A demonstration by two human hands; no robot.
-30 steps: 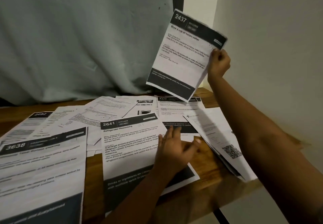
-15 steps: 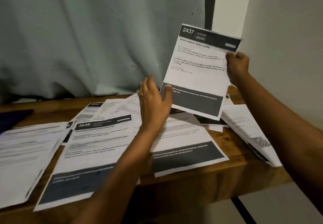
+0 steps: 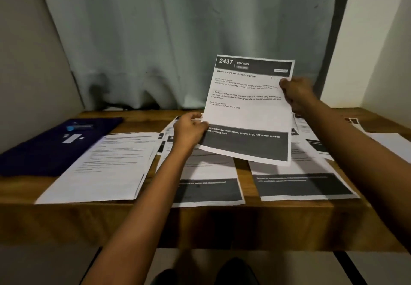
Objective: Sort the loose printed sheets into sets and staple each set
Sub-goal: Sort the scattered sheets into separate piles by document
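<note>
**Sheet 2437 held up in both hands**

Sheet no. 2437 (image 3: 249, 111), headed "KITCHEN" and "Brew a cup of instant coffee", is held up above the table (image 3: 200, 222), tilted back, clear of the papers under it. Its lower left edge is pinched by the left hand (image 3: 189, 131). Its upper right edge is gripped by the right hand (image 3: 295, 93), fingers curled.

Other loose sheets are spread flat on the wooden top:
- A text-only stack (image 3: 111, 162) is laid at near left.
- Two sheets w/ dark bottom bands are laid at near centre (image 3: 206, 186) and near right (image 3: 302, 184).
- More are overlapped farther back, partly hidden.

A dark blue folder (image 3: 55, 144) is laid at far left, just beside the text-only stack. A pale curtain (image 3: 178, 40) is hung behind the table.
</note>
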